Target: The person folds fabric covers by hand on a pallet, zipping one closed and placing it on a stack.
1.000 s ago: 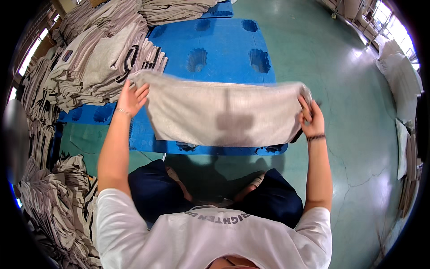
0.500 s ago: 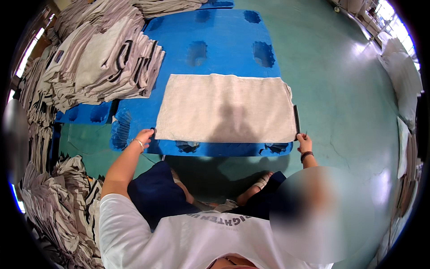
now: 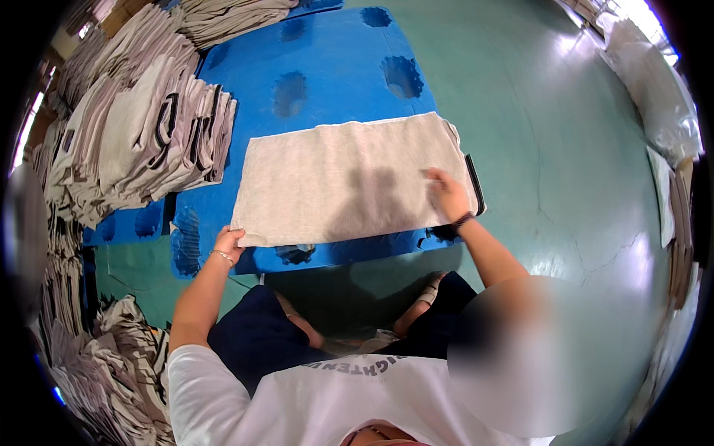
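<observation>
A beige folded cloth (image 3: 297, 182) lies flat on a blue plastic pallet (image 3: 335, 67) in front of me, with a dark strip (image 3: 474, 186) showing along its right edge. My left hand (image 3: 229, 244) is closed on the cloth's near left corner, thumb on top. My right hand (image 3: 448, 197) is over the right part of the cloth, fingers stretched out and slightly blurred, holding nothing. Whether its palm touches the cloth I cannot tell. My shadow falls across the cloth's middle.
Tall stacks of similar folded cloths (image 3: 141, 126) with dark edging stand at the left. A loose heap of cloth (image 3: 126, 349) lies at lower left. Green floor (image 3: 565, 201) runs along the right, with whitish plastic-wrapped bundles (image 3: 643, 97) beyond it.
My right hand has let go of the near right corner and moved left onto the cloth. My left hand stays at the near left corner. The whole view has shifted and turned slightly.
</observation>
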Tool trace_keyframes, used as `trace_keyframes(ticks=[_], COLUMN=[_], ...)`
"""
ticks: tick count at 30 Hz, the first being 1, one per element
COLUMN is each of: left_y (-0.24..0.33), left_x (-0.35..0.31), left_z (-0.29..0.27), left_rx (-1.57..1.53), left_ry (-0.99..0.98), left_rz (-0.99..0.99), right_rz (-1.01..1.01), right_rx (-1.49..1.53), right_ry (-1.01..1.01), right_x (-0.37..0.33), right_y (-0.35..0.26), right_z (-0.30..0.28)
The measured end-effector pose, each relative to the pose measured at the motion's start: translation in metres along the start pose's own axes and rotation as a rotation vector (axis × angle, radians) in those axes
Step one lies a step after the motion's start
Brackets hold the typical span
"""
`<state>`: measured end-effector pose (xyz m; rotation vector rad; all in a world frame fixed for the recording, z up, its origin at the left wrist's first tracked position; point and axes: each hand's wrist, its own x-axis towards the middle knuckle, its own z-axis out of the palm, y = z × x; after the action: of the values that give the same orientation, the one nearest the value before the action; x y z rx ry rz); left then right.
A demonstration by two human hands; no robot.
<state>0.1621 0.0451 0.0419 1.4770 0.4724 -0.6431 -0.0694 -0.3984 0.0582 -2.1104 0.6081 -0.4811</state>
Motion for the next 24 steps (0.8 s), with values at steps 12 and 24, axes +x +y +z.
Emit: trace_keyframes(ticks=[12,24], left_y=[0.122,0.019], left_x=[-0.082,-0.147], left_z=[0.037,0.269], left_rx=[-0.137,0.318], left_ry=[-0.471,-0.737], left_rz=[0.490,0.480], right_rz=[0.292,0.412], right_rx=[0.682,0.896], right_ry=[-0.875,-0.258], right_x=[-0.051,-0.005], right_y=[-0.088,0.019], right_z=[0.190,0.136])
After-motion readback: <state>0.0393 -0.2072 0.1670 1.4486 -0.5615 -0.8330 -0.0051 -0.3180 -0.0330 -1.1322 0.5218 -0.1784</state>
